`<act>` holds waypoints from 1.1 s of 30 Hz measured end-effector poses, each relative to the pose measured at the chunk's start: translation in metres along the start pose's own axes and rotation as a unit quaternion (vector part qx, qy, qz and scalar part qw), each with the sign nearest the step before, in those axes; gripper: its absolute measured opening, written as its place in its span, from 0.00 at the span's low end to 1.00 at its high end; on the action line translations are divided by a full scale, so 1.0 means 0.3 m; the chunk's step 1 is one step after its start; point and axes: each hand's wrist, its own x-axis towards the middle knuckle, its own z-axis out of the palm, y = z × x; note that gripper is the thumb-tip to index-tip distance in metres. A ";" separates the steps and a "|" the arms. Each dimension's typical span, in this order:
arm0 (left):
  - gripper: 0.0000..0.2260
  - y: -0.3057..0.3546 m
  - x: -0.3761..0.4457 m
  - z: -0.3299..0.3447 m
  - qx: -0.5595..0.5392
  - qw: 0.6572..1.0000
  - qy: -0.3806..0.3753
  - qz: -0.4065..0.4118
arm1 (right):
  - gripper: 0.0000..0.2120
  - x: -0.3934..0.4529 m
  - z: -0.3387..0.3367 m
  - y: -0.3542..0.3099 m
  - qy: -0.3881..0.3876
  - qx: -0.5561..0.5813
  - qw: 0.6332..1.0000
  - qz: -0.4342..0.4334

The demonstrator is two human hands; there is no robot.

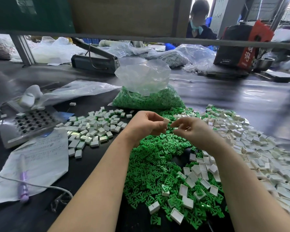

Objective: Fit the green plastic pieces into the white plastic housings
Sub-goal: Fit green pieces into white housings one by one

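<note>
Both hands meet above the middle of the dark worktop (224, 97). The left hand (147, 124) has its fingers curled and pinches a single white housing (166, 121) between thumb and fingertips, holding it up just beside the right hand (191, 129). The right hand's thumb and forefinger are drawn together close to that housing; whether a green piece sits between them is too small to tell.

Beneath and nearer than the hands lies a broad heap of loose green pieces (154, 164), with some white housings scattered on top of it at the near right. To the right spreads a large pile of empty white housings (258, 148), reaching from the far middle to the near right edge. To the left of the hands sits a smaller pile of housings with green showing at their edges (94, 129).

Just beyond the hands stands an open clear plastic bag of green pieces (147, 96). At the far left a metal plate with rows of dark holes (32, 124) rests on the worktop, and nearer lies a sheet of handwritten paper (40, 158) with a purple pen (23, 186) on it. A grey cable (40, 185) crosses the paper. Another person (199, 22) sits at the far side.
</note>
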 end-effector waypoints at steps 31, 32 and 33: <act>0.12 0.000 -0.013 0.002 -0.101 0.993 0.056 0.026 | 0.03 0.009 0.060 -0.022 0.118 0.212 0.970 0.013; 0.12 0.001 -0.011 0.002 -0.114 0.992 0.056 0.025 | 0.04 0.006 0.057 -0.025 0.112 0.269 0.956 0.019; 0.11 0.003 -0.010 0.004 -0.127 0.990 0.055 0.024 | 0.05 0.007 0.054 -0.028 0.105 0.321 0.941 0.025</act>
